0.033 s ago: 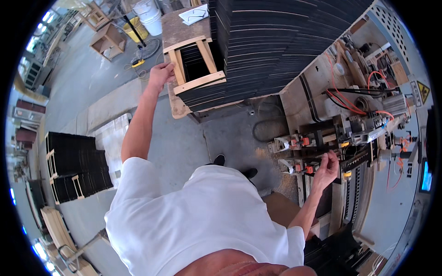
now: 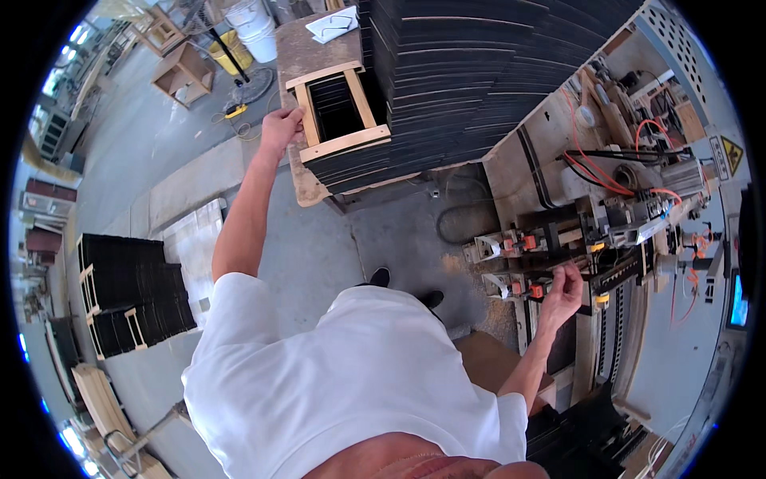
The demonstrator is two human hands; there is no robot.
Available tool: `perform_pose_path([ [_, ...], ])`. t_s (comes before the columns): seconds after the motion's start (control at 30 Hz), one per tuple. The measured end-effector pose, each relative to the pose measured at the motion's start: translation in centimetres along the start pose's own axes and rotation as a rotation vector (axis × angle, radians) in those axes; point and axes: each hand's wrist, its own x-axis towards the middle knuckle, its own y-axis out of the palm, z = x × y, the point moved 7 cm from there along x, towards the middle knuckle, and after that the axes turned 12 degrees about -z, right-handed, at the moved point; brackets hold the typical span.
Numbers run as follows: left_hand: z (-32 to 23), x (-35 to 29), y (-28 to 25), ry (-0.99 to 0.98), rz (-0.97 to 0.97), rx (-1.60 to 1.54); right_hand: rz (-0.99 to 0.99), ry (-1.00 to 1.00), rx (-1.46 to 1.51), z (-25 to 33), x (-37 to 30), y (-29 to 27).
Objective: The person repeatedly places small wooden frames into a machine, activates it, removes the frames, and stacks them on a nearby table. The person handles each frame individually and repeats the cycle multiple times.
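Note:
A rectangular frame of pale wood strips (image 2: 348, 141), with an opening in its middle, lies on top of a stack of black-edged frames. My left hand (image 2: 282, 132), arm stretched far forward, has its fingers closed at the frame's left strip. On the right, my right hand (image 2: 562, 295) is over the clamp section of a machine (image 2: 550, 275) with orange and yellow parts. Its thumb and fingers are pinched together beside a dark strip. Whether that strip is in the fingers I cannot make out.
Tall stacks of black-edged pieces (image 2: 471, 80) stand ahead. Paper with glasses (image 2: 332, 25) lies on the board behind the frame. Another black stack (image 2: 136, 291) sits at left. Buckets (image 2: 257, 36) and a fan stand (image 2: 254, 86) are at far left. Red hoses (image 2: 594, 172) cross the machine.
The wooden frame has shifted slightly and now lies squarer over the stack, with my left hand still at its left strip. My right hand has barely moved.

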Motion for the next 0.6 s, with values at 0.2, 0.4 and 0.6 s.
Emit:
perform_pose_path([
  [0.2,-6.6,-4.7,1.8,0.545,-0.157,0.409,-0.020,0.109,-0.116,-1.1,-4.1,-1.8],
  [0.4,-7.1,-14.9,8.7,0.979,0.166,0.821,-0.041,0.053,-0.203,1.7,-3.7,-5.1],
  [0.6,-7.0,-13.8,10.2,0.839,0.215,0.896,-0.127,-0.015,-0.239,4.3,-3.7,-12.6],
])
